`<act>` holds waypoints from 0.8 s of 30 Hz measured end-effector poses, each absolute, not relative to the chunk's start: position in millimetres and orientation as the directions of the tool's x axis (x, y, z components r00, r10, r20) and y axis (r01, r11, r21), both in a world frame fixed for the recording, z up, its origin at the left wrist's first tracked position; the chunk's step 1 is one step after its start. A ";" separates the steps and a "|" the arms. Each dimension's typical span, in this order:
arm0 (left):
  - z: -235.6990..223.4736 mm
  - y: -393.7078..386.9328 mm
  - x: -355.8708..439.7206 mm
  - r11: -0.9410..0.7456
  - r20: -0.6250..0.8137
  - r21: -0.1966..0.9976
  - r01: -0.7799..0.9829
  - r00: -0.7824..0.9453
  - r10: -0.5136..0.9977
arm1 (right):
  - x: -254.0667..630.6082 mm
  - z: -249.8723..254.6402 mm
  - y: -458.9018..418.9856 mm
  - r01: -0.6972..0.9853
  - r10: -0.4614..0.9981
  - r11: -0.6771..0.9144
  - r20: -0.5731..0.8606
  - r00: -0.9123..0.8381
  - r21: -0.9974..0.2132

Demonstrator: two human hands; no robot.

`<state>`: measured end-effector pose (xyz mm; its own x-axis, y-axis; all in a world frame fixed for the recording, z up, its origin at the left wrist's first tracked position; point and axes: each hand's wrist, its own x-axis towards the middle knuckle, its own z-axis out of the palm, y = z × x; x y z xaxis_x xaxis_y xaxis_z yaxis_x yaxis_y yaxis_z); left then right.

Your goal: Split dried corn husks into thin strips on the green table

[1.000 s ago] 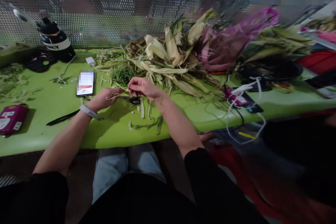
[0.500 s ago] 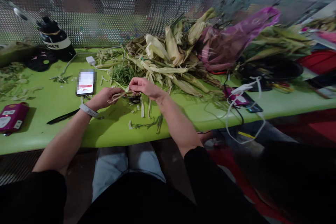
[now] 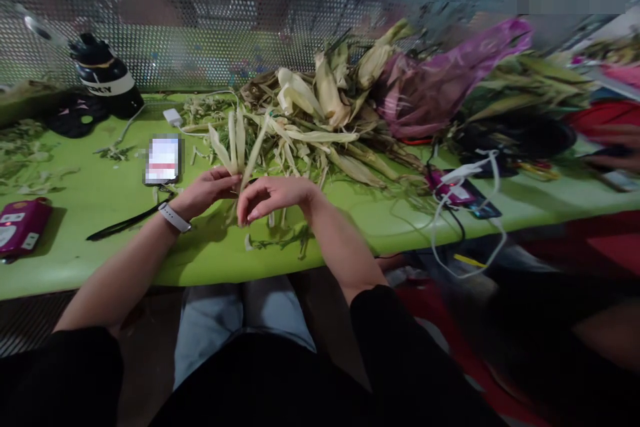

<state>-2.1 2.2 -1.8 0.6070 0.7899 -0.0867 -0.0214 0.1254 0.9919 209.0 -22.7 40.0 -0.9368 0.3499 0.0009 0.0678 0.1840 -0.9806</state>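
Holding a fan of pale husk strips (image 3: 241, 141) in the left hand (image 3: 207, 191), pinched near the low end and spread out at the top, above the green desk (image 3: 210, 267). Curling the fingers of the right hand (image 3: 280, 195) just beside the strips, near the bottom; cannot tell about a grip there. Wearing a white band (image 3: 174, 217) on the left wrist. Facing a big heap of corn husks (image 3: 327, 97) at the back, with a pink bag (image 3: 425, 90) beside it. Also seeing a phone (image 3: 163, 160) to the left, near a black strap (image 3: 125, 221).
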 end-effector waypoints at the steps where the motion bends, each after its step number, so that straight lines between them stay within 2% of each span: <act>1: -0.6 3.0 -4.2 0.110 -0.071 0.993 -0.033 0.583 0.810 | 209.3 41.1 -23.9 0.075 0.313 0.182 -0.014 -0.950 -0.980; 3: 4.1 3.2 -6.9 0.049 -0.028 0.998 -0.026 0.539 0.842 | 211.0 44.9 -29.3 0.061 0.308 0.169 -0.006 -0.951 -0.984; 6: 13.5 0.0 -6.6 -0.091 0.049 0.995 0.050 0.551 0.833 | 213.3 52.9 -42.0 -0.079 0.491 0.194 0.166 -0.855 -0.978; 8: 18.5 -2.8 -5.1 -0.163 0.053 0.979 0.121 0.624 0.779 | 212.8 56.9 -47.8 -0.147 0.643 0.333 0.338 -0.687 -0.932; 10: 21.6 -4.4 -4.6 -0.193 0.016 0.964 0.182 0.687 0.726 | 211.1 57.7 -47.8 -0.023 0.734 0.493 0.430 -0.526 -0.870; 12: 24.2 -4.4 -6.3 -0.196 -0.035 0.954 0.227 0.733 0.679 | 209.9 55.1 -42.9 0.224 0.797 0.530 0.390 -0.461 -0.818; 14: 27.5 -3.3 -10.0 -0.191 -0.064 0.951 0.244 0.758 0.649 | 210.0 50.7 -36.9 0.415 0.846 0.461 0.246 -0.474 -0.785; 16: 31.6 -1.4 -14.9 -0.186 -0.062 0.953 0.241 0.753 0.655 | 211.0 47.3 -33.0 0.499 0.845 0.412 0.114 -0.523 -0.762; 18: 34.7 1.8 -19.9 -0.187 -0.047 0.952 0.242 0.721 0.691 | 211.4 45.5 -31.7 0.510 0.818 0.403 0.049 -0.573 -0.760; 21: 32.8 12.3 -27.2 -0.213 0.081 0.963 0.167 0.574 0.815 | 208.8 41.9 -29.4 0.477 0.848 0.334 0.039 -0.528 -0.813; 23: 27.3 23.2 -31.9 -0.276 0.269 0.961 -0.005 0.230 0.935 | 204.9 36.4 -25.4 0.399 0.914 0.267 0.099 -0.394 -0.877; 24: 24.0 28.5 -33.8 -0.304 0.307 0.951 -0.057 0.049 0.950 | 202.4 32.9 -22.8 0.341 0.939 0.249 0.141 -0.312 -0.906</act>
<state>-33.8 28.5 24.0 0.0487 0.9504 0.3073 -0.0569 -0.3045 0.9508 202.4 -22.8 32.9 -0.3124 0.9395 0.1406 0.3414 0.2492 -0.9063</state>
